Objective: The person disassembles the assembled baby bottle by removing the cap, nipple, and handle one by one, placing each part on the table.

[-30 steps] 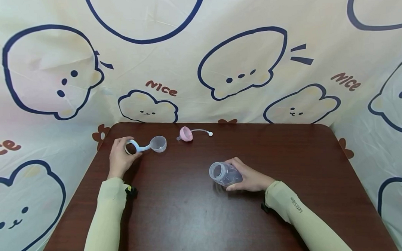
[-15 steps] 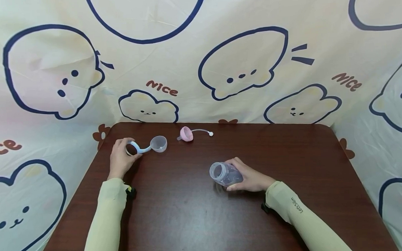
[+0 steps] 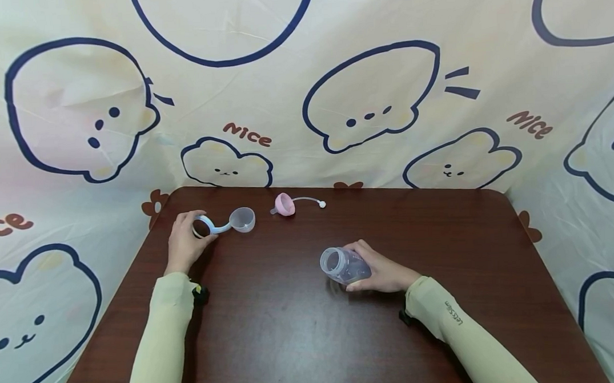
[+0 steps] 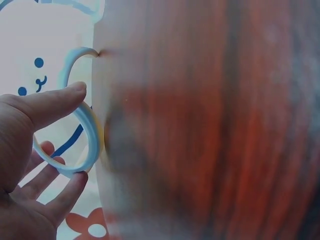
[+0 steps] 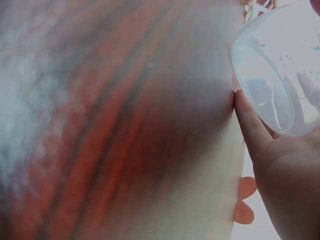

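My left hand (image 3: 182,242) pinches a pale blue ring (image 3: 203,226) at the far left of the table, with thumb on one side and fingers on the other. A curved strap joins this ring to a clear domed cap (image 3: 242,219) just to its right. In the left wrist view the ring (image 4: 91,137) stands on edge between thumb and fingertips. My right hand (image 3: 385,270) grips a clear baby bottle (image 3: 345,265), uncapped and tilted, its mouth facing left. The right wrist view shows the bottle's base (image 5: 267,95) above the thumb side of that hand.
A pink straw nipple (image 3: 284,205) with a thin tube and white end ball lies near the back edge, right of the domed cap. The dark brown wooden table (image 3: 303,340) meets a cartoon-printed cloth (image 3: 371,17) at its back and sides.
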`<state>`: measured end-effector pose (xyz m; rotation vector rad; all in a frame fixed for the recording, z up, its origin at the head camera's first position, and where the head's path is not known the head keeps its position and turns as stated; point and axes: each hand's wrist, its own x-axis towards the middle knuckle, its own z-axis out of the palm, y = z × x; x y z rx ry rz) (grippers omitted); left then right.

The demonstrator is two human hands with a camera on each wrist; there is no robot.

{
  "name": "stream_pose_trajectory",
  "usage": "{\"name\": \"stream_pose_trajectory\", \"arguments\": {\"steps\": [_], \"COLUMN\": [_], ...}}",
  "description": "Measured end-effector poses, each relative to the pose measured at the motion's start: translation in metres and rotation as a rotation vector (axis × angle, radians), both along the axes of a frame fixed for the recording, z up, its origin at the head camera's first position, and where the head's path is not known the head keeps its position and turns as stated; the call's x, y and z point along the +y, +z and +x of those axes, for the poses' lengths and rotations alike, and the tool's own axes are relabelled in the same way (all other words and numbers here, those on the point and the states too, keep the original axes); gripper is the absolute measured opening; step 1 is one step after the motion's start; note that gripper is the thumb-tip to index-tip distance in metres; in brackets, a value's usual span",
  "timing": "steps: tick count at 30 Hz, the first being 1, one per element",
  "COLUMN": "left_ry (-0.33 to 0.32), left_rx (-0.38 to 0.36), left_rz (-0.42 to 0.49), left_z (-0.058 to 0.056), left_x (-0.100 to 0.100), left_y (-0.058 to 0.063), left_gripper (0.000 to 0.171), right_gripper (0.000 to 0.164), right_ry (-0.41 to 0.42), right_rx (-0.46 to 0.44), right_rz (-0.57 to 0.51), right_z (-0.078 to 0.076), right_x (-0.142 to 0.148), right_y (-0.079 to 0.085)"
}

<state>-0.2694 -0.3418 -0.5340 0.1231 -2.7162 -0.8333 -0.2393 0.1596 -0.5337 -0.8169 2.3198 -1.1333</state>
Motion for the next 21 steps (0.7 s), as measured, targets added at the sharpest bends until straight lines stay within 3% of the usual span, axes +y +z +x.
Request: {"name": "stream_pose_trajectory", "arguments": {"steps": [12, 18, 21], "left_ry": [0.004, -0.020, -0.073], "left_rx": [-0.017, 0.050, 0.108], "left_rz": [-0.026, -0.019, 0.012], "left_z": [-0.001, 0.010, 0.018], "left_x": [0.008, 0.023, 0.037], "left_y": [0.011, 0.034, 0.047], "left_gripper": [0.075, 0.087, 0.086], "right_gripper": [0.082, 0.081, 0.082], "right_ry": [-0.012, -0.016, -0.013], "right_rx": [-0.008, -0.011, -0.020], "right_rz": [0.009, 0.012, 0.013], "right_z": [-0.001, -0.001, 0.000], "right_x": [0.002, 0.001, -0.001], "right_y": [0.001, 0.001, -0.001]}}
